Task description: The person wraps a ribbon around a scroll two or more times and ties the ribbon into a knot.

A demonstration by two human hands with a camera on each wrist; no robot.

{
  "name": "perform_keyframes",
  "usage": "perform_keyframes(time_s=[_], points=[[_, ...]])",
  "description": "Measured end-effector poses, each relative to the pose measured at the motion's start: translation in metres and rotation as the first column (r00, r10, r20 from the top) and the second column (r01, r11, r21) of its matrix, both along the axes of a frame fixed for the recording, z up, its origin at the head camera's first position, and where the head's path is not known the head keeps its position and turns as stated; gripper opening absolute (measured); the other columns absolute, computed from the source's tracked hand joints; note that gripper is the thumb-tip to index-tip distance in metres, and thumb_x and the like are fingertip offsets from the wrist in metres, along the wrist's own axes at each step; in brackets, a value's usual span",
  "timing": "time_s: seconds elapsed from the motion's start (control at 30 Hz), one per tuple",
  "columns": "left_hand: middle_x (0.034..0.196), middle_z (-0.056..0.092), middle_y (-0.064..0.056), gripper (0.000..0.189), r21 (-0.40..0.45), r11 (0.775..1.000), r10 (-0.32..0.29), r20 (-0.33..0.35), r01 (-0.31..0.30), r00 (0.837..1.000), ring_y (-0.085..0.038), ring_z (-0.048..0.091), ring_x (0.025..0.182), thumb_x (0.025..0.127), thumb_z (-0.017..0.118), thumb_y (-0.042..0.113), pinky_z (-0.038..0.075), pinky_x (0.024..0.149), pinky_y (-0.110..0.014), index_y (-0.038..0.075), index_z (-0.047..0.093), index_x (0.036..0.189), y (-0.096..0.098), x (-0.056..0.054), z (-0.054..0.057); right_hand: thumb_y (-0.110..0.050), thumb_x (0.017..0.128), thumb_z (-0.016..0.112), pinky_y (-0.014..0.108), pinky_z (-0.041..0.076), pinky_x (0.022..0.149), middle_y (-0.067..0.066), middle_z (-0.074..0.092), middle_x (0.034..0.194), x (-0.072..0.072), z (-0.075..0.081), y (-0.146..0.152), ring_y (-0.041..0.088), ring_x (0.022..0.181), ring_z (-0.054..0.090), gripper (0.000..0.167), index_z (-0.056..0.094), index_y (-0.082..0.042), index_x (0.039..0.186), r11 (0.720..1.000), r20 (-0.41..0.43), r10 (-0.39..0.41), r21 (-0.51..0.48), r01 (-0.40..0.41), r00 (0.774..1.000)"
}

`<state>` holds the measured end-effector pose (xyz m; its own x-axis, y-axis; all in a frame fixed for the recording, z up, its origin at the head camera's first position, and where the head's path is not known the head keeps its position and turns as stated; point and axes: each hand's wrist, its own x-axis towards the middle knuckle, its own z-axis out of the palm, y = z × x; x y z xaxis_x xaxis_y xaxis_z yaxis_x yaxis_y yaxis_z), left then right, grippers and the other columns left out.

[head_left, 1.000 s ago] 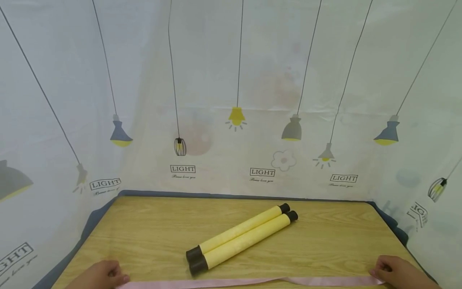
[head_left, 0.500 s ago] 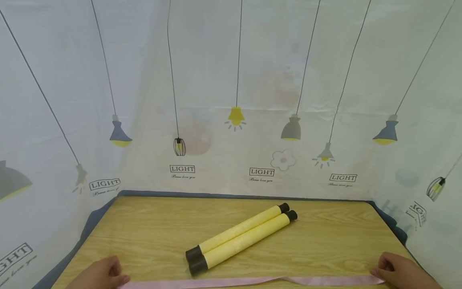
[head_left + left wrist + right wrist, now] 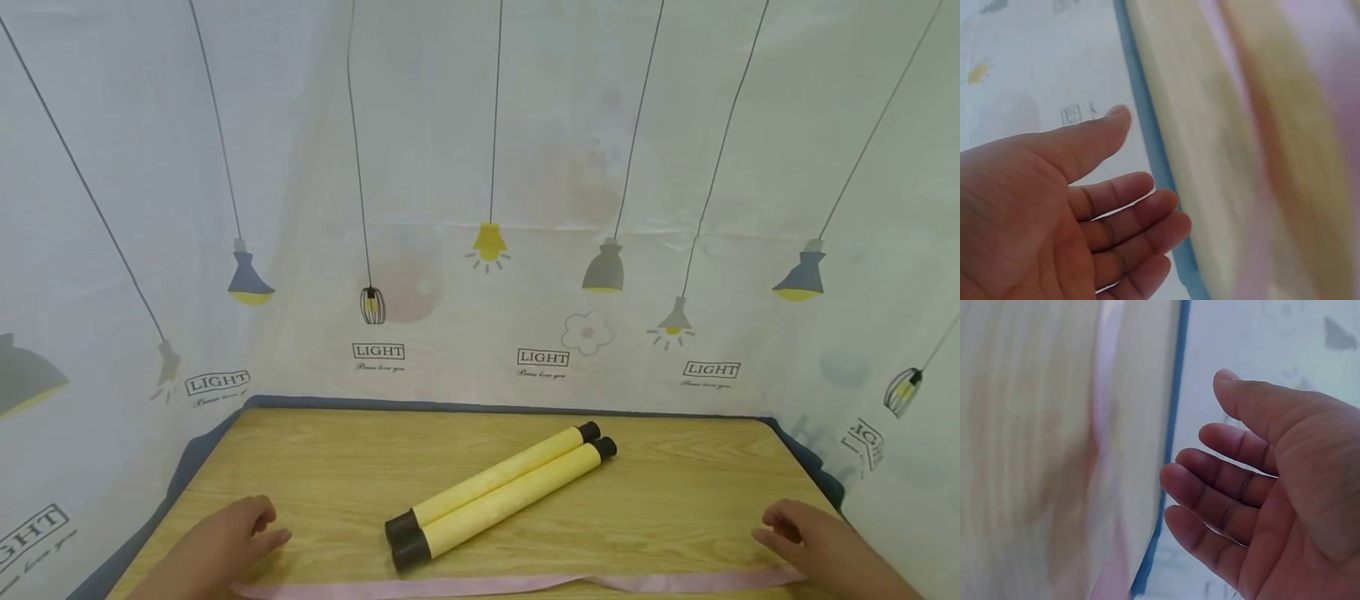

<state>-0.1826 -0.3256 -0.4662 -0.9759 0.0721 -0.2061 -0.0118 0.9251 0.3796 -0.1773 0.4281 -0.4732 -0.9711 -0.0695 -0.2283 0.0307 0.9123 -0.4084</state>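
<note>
A long pink ribbon (image 3: 450, 587) stretches from left to right along the near part of the table, with a slight twist near its middle. My left hand (image 3: 217, 546) is over its left end, and my right hand (image 3: 821, 546) is by its right end. Both wrist views show loosely bent fingers holding nothing; the ribbon (image 3: 1107, 369) lies apart from the right fingers. Beyond it, two pale yellow tubes with black ends, a rear tube (image 3: 498, 473) and a front tube (image 3: 517, 500), lie side by side on a slant.
The wood-grain table (image 3: 322, 467) has a blue-grey edge (image 3: 450, 407) at the back. A white curtain (image 3: 450, 125) printed with hanging lamps surrounds it on the back and both sides.
Both hands have let go of the ribbon ends and risen away from them, slightly forward and inward. The ribbon and the tubes stay where they were.
</note>
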Motion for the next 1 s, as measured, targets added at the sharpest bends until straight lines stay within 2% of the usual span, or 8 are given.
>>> perform_keyframes(time_s=[0.17, 0.3, 0.4, 0.47, 0.57, 0.67, 0.83, 1.0], points=[[0.095, 0.066, 0.0, 0.04, -0.024, 0.998, -0.067, -0.072, 0.065, 0.995, -0.017, 0.061, 0.086, 0.093, 0.075, 0.045, 0.054, 0.076, -0.044, 0.009, 0.068, 0.109, 0.037, -0.018, 0.017, -0.036, 0.101, 0.067, 0.027, 0.041, 0.065, -0.003, 0.058, 0.09, 0.001, 0.012, -0.026, 0.003, 0.073, 0.044, 0.028, 0.064, -0.009, 0.108, 0.99, -0.031, 0.121, -0.074, -0.123, 0.992], [0.107, 0.07, -0.005, 0.044, 0.008, 0.993, -0.12, -0.133, 0.122, 0.984, -0.023, 0.068, 0.099, 0.094, 0.075, 0.043, 0.056, 0.085, -0.049, 0.007, 0.069, 0.118, 0.076, -0.028, 0.027, -0.036, 0.1, 0.068, 0.026, 0.046, 0.067, -0.003, 0.061, 0.096, 0.0, 0.013, -0.049, 0.001, 0.077, 0.048, 0.033, 0.065, -0.007, 0.115, 0.976, 0.01, 0.171, -0.142, -0.168, 0.985], [0.112, 0.071, -0.006, 0.042, 0.028, 0.985, -0.162, -0.169, 0.169, 0.972, -0.023, 0.068, 0.102, 0.095, 0.075, 0.041, 0.056, 0.088, -0.049, 0.008, 0.069, 0.12, 0.11, -0.034, 0.032, -0.035, 0.1, 0.069, 0.027, 0.05, 0.07, -0.001, 0.065, 0.103, 0.001, 0.009, -0.067, 0.001, 0.082, 0.053, 0.036, 0.065, -0.004, 0.12, 0.95, 0.039, 0.229, -0.227, -0.215, 0.973], [0.113, 0.071, -0.007, 0.041, 0.035, 0.976, -0.207, -0.187, 0.217, 0.96, -0.023, 0.068, 0.103, 0.095, 0.075, 0.04, 0.056, 0.089, -0.049, 0.009, 0.069, 0.12, 0.132, -0.039, 0.034, -0.032, 0.1, 0.07, 0.026, 0.051, 0.072, 0.001, 0.065, 0.106, 0.001, 0.005, -0.077, -0.001, 0.084, 0.055, 0.036, 0.065, -0.003, 0.121, 0.919, 0.032, 0.295, -0.283, -0.275, 0.955], [0.12, 0.07, -0.009, 0.044, 0.054, 0.953, -0.282, -0.199, 0.298, 0.939, -0.027, 0.067, 0.108, 0.095, 0.075, 0.04, 0.055, 0.092, -0.051, 0.008, 0.067, 0.124, 0.163, -0.046, 0.032, -0.03, 0.097, 0.074, 0.026, 0.051, 0.073, 0.003, 0.064, 0.108, 0.004, -0.002, -0.09, -0.001, 0.086, 0.054, 0.036, 0.065, -0.005, 0.122, 0.879, 0.025, 0.365, -0.34, -0.335, 0.931], [0.133, 0.065, -0.014, 0.055, 0.066, 0.931, -0.342, -0.184, 0.359, 0.921, -0.033, 0.064, 0.12, 0.095, 0.075, 0.043, 0.054, 0.098, -0.055, 0.006, 0.063, 0.133, 0.188, -0.051, 0.025, -0.03, 0.095, 0.076, 0.026, 0.051, 0.077, 0.003, 0.064, 0.113, 0.005, -0.007, -0.1, 0.004, 0.092, 0.055, 0.035, 0.065, -0.009, 0.122, 0.874, 0.075, 0.37, -0.367, -0.32, 0.926], [0.148, 0.055, -0.015, 0.073, 0.059, 0.921, -0.376, -0.123, 0.385, 0.918, -0.036, 0.057, 0.132, 0.092, 0.075, 0.053, 0.053, 0.102, -0.055, 0.008, 0.055, 0.146, 0.219, -0.06, 0.01, -0.031, 0.094, 0.077, 0.026, 0.048, 0.077, 0.0, 0.062, 0.109, 0.005, -0.01, -0.11, 0.01, 0.091, 0.053, 0.029, 0.066, -0.015, 0.116, 0.9, 0.127, 0.339, -0.333, -0.282, 0.932], [0.151, 0.052, -0.015, 0.087, 0.007, 0.922, -0.385, -0.072, 0.386, 0.92, -0.037, 0.055, 0.135, 0.086, 0.077, 0.06, 0.054, 0.1, -0.055, 0.01, 0.049, 0.151, 0.245, -0.067, 0.003, -0.029, 0.096, 0.076, 0.026, 0.042, 0.069, 0.002, 0.059, 0.097, 0.007, -0.011, -0.114, 0.008, 0.081, 0.05, 0.023, 0.065, -0.014, 0.11, 0.89, 0.114, 0.354, -0.347, -0.296, 0.928]])
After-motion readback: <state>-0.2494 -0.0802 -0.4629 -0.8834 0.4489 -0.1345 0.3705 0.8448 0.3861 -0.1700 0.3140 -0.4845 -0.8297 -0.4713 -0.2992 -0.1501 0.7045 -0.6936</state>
